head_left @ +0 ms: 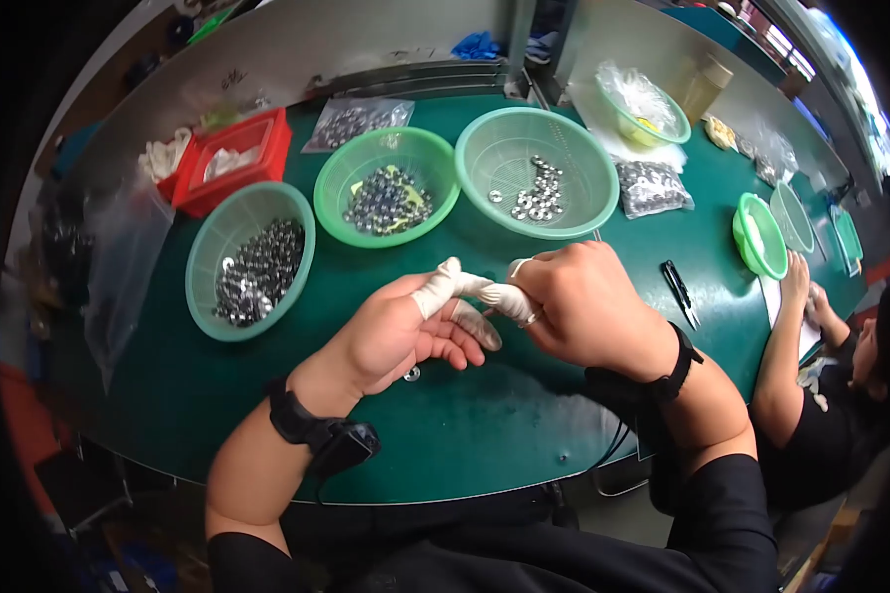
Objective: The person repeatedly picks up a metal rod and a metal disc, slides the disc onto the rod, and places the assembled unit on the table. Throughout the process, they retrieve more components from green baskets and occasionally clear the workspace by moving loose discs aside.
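Observation:
My left hand [391,331] is over the middle of the table, palm turned inward. White finger cots cover its thumb and some fingertips; thumb and forefinger are pressed together, the other fingers loosely curled. My right hand [588,306] meets it from the right, closed, with white cots on thumb and forefinger. Their covered tips touch; anything small between them is hidden. Under my left hand a small metal ring-shaped part [411,374] lies on the green table [366,455]. Beyond my hands are a green basket [331,217] and a pale green basket [475,148], both holding small metal parts.
Another basket [200,287] of metal parts stands at left, beside a red box [279,148]. Bags of parts [653,188] lie farther back. Black-handled pliers or snips [678,292] rest right of my hand. A co-worker [791,395] sits at far right near small green baskets [758,237].

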### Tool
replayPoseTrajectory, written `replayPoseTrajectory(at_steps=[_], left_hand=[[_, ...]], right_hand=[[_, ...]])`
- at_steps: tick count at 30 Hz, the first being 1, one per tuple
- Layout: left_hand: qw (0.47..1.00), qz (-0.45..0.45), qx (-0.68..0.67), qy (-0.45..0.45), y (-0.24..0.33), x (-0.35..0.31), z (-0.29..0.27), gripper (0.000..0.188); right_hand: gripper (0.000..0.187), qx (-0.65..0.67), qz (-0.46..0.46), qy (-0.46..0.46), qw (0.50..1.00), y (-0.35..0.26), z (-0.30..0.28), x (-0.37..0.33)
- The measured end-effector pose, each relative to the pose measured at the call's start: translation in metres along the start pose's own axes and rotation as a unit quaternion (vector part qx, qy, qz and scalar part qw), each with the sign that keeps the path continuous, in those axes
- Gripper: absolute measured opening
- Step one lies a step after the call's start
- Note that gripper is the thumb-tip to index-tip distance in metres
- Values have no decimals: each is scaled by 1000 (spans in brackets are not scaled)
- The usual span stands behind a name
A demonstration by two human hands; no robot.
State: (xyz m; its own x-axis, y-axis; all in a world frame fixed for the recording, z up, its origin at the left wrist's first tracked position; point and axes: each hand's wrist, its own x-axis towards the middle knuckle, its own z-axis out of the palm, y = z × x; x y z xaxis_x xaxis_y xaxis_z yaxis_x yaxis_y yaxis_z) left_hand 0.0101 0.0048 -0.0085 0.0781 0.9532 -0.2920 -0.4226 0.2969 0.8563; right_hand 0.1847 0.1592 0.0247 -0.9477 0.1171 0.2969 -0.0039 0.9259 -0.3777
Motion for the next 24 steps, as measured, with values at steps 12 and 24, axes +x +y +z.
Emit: replayPoseTrajectory(at_steps=[12,24], left_hand=[[999,35,21,18,-4,-1,-3,31],[975,157,68,145,25,2,-26,32]], right_hand=[[31,135,7,69,988,0,3,2],[46,-104,-15,-62,993,0,6,-3]])
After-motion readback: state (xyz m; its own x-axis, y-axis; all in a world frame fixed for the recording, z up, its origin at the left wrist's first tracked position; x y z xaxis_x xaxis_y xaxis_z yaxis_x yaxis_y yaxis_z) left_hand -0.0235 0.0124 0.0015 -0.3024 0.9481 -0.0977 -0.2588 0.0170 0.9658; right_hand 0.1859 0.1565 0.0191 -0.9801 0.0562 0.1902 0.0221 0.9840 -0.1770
